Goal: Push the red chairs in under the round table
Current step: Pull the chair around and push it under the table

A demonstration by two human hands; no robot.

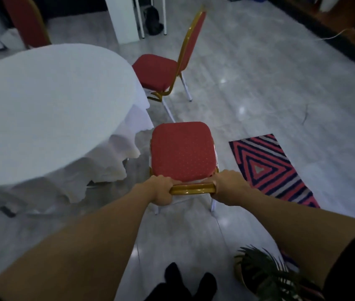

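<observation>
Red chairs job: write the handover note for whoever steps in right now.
Left hand and right hand: both shut on the gold top rail of the near chair.
Near chair: seat fully clear of the round table, beside its cloth edge; not in.
Second chair: untouched, only its seat front near the table edge.
A third chair back shows behind the table.
Left: push both in.

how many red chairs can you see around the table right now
3. One chair gripped at its backrest by the left hand and right hand; one beyond it; one behind the table. Others may be hidden.
</observation>
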